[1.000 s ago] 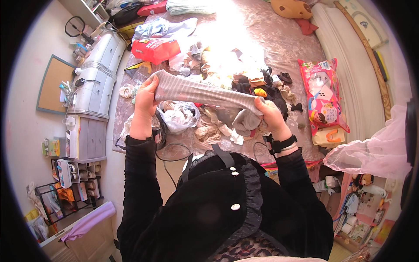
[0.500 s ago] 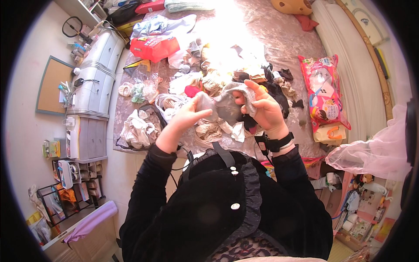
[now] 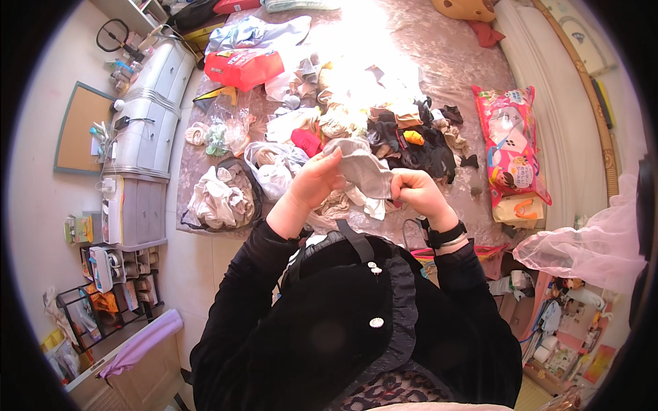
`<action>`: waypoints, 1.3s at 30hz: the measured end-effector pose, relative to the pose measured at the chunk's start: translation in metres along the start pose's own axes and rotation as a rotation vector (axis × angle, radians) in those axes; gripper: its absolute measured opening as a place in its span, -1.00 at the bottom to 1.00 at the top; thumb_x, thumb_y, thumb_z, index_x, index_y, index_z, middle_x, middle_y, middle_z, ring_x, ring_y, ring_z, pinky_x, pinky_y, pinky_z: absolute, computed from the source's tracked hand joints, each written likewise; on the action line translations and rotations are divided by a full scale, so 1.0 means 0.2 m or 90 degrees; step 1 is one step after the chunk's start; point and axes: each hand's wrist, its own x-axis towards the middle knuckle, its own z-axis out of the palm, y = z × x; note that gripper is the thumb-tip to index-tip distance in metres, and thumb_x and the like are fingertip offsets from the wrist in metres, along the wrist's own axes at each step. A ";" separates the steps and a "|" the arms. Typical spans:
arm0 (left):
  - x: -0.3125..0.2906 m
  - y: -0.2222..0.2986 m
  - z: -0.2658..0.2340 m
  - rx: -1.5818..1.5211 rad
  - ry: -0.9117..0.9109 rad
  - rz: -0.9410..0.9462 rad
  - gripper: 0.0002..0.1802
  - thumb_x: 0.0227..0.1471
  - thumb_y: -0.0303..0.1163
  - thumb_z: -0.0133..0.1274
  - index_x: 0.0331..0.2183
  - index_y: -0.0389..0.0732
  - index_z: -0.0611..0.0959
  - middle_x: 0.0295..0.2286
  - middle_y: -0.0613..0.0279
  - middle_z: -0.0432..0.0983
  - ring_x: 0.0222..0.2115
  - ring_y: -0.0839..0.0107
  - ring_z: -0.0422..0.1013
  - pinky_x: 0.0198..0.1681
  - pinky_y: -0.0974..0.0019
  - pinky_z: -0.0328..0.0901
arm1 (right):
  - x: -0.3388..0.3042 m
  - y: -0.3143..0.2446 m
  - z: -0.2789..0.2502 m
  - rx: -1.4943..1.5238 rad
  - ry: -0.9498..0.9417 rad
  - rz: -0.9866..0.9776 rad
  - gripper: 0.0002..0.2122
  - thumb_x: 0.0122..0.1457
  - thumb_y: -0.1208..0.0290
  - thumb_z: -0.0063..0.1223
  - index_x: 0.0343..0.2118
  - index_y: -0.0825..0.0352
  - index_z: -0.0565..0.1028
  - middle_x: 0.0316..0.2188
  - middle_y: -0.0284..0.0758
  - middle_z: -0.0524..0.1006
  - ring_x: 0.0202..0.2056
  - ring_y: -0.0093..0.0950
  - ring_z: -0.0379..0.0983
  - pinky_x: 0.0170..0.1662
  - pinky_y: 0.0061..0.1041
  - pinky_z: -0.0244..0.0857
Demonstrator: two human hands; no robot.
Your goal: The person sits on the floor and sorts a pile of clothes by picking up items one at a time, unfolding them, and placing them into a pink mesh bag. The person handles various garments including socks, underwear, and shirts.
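Observation:
A light grey sock is stretched between my two hands, above the near part of the bed. The fingers of my left hand pinch its left end. My right hand grips the other end, fingers curled closed around it. Beneath and beyond lies a heap of socks and small garments, with white and beige ones near the middle and black ones to the right. A red bundle sits just past my left hand, and a yellow bundle rests on the black pile.
At the left of the bed are a dark-rimmed bag of pale clothes, a clear plastic bag and a red bag. A pink package lies at the right. Grey drawers stand left of the bed. Sunlight washes out the far middle.
My right hand has come out of the sock's opening and moved down to grip its end. The grey sock, bunched before, now hangs stretched flat between both hands.

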 end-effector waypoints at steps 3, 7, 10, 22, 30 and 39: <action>0.02 0.05 -0.04 0.060 0.087 0.077 -0.63 0.20 -0.24 -0.09 -0.06 -0.28 0.46 -0.18 0.20 0.50 -0.16 0.38 0.44 -0.13 0.30 0.35 | -0.02 0.04 -0.07 -0.059 -0.012 -0.052 -0.87 -0.13 0.72 -0.17 -0.63 0.36 0.41 -0.62 -0.50 0.38 -0.53 -0.69 0.25 -0.45 -0.66 0.14; 0.03 0.17 -0.11 0.122 0.262 0.189 -0.70 0.19 -0.29 -0.07 -0.16 -0.32 0.52 -0.30 0.17 0.55 -0.35 0.41 0.51 -0.31 0.39 0.42 | -0.07 0.03 -0.22 -0.125 0.162 -0.065 -0.82 -0.10 0.72 -0.26 -0.63 0.34 0.41 -0.63 -0.50 0.37 -0.53 -0.69 0.27 -0.42 -0.70 0.15; 0.05 0.18 -0.15 0.133 0.352 0.244 -0.71 0.18 -0.27 -0.04 -0.22 -0.31 0.56 -0.36 0.23 0.56 -0.41 0.47 0.51 -0.39 0.44 0.40 | -0.08 0.03 -0.24 0.084 0.111 -0.087 -0.85 -0.05 0.71 -0.17 -0.56 0.36 0.45 -0.58 -0.46 0.41 -0.52 -0.66 0.30 -0.42 -0.69 0.18; 0.01 -0.06 0.08 0.715 0.132 0.215 -0.28 0.17 -0.12 -0.04 0.16 -0.43 0.19 0.09 -0.05 0.25 0.13 0.23 0.19 0.18 0.27 0.06 | 0.12 -0.03 -0.01 -0.374 0.226 -0.186 -0.74 0.04 0.30 0.18 -0.30 0.42 0.56 -0.36 -0.20 0.50 -0.33 -0.38 0.42 -0.23 -0.50 0.29; -0.06 -0.13 0.05 0.343 0.045 0.067 -0.34 0.12 -0.24 0.08 0.16 -0.31 0.27 -0.04 0.24 0.39 -0.22 0.60 0.36 -0.23 0.49 0.32 | 0.28 0.14 0.19 -0.491 0.219 -0.209 -0.85 0.05 0.45 0.02 -0.33 0.38 0.51 -0.45 -0.12 0.45 -0.38 -0.14 0.43 -0.33 -0.29 0.33; 0.02 -0.12 -0.04 0.334 0.271 0.172 -0.64 -0.04 -0.49 0.15 -0.16 -0.38 0.51 -0.32 0.12 0.54 -0.29 0.48 0.46 -0.21 0.43 0.36 | 0.32 0.12 0.30 -0.455 0.280 -0.312 -0.88 -0.06 0.48 0.07 -0.43 0.36 0.45 -0.42 -0.16 0.42 -0.39 -0.16 0.42 -0.34 -0.28 0.34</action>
